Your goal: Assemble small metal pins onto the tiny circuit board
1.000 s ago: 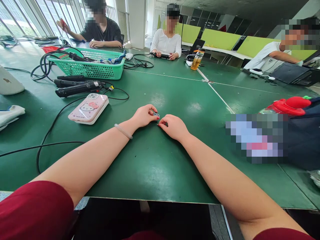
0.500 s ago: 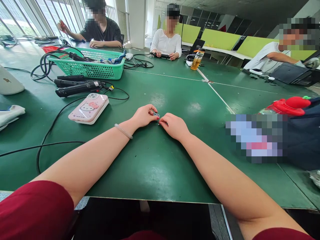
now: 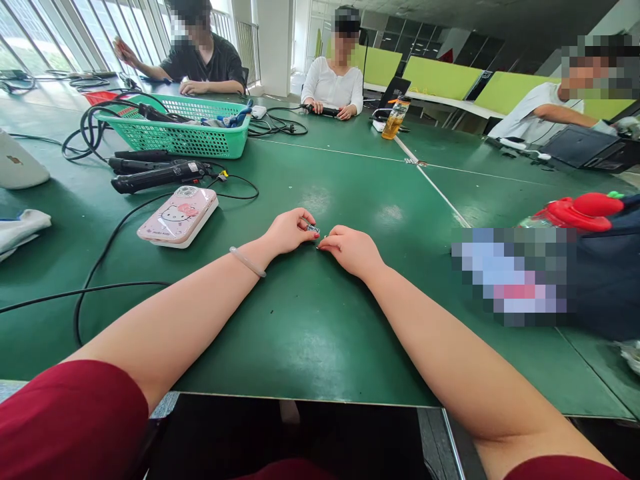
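Over the green table (image 3: 300, 333), my left hand (image 3: 290, 231) pinches a small dark-and-white patterned piece (image 3: 313, 229) between thumb and fingertips; it is too small to name. Just to its right, my right hand (image 3: 354, 252) is closed in a pinch, its fingertips pointing left at the piece with a slight gap between the hands. A tiny light speck shows at the right fingertips, but I cannot make out what it is. A pale bracelet (image 3: 247, 262) circles my left wrist.
Left of my hands lie a pink-and-white cartoon case (image 3: 177, 217), black handheld devices (image 3: 155, 176) with cables and a green basket (image 3: 180, 139). A bottle (image 3: 396, 119) stands farther back. A dark bag (image 3: 607, 280) is at right. Several people sit around the table.
My right hand has shifted slightly to the right, away from the left fingertips, and its fingers have turned a little. My left hand keeps its pinch on the patterned piece.
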A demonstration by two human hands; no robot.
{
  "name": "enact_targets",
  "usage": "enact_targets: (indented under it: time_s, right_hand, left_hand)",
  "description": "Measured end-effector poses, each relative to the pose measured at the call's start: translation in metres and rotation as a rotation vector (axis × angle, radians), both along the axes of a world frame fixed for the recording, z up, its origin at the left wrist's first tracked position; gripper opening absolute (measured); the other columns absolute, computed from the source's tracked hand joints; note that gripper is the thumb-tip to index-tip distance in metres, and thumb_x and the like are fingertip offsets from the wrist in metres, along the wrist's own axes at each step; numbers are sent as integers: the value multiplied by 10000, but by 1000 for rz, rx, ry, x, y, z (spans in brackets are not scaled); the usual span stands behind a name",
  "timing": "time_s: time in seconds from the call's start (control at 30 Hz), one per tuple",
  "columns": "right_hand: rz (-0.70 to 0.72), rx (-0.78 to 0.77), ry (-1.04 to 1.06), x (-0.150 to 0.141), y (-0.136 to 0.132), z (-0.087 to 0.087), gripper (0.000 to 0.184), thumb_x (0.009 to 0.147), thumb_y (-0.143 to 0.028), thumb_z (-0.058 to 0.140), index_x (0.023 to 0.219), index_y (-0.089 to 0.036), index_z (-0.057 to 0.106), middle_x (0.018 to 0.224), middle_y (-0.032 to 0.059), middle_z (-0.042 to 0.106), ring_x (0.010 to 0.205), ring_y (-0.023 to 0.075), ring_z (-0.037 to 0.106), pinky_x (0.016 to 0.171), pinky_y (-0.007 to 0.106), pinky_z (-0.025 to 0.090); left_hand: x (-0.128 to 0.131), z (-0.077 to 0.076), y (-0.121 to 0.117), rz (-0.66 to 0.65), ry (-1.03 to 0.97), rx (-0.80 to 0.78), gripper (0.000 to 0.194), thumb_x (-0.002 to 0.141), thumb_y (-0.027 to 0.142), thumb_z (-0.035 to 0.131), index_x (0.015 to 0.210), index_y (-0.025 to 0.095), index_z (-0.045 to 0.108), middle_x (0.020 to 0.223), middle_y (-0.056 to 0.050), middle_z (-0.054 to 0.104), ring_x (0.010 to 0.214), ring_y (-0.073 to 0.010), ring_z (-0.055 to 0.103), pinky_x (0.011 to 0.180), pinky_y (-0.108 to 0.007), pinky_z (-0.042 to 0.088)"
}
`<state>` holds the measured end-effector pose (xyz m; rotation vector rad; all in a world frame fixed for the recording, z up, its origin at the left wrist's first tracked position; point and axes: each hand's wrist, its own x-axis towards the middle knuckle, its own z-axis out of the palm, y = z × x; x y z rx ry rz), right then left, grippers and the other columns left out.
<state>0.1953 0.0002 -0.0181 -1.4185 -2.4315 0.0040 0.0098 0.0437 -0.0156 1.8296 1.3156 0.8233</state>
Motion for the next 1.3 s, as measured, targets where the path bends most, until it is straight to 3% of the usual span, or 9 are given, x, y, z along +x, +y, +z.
enact_targets:
  time_s: [0.5, 0.93, 1.3]
  right_hand:
    - [-4, -107, 195, 0, 7, -6, 122, 874, -257, 591, 865, -254, 713, 931, -4, 616, 790, 119, 565, 730, 250, 420]
    - [10, -114, 168, -4, 4, -3, 181, 913, -214, 492, 863, -214, 666, 924, 15, 608, 809, 128, 558, 731, 248, 407]
    - [7, -117, 168, -6, 4, -4, 146, 895, -213, 530, 846, -205, 667, 905, 18, 609, 818, 140, 558, 732, 257, 407]
  left_hand:
    - [0, -3, 2, -9, -26, 10, 284, 642, 254, 760, 853, 180, 585, 662, 34, 560, 601, -91, 502, 614, -246, 381]
    - [-1, -4, 3, -11, -15, 16, 278, 645, 245, 754, 856, 178, 586, 667, 29, 568, 614, -93, 511, 614, -238, 389]
    - [-1, -6, 4, -17, -24, 15, 284, 644, 237, 757, 864, 178, 587, 675, 26, 571, 608, -91, 507, 610, -241, 388]
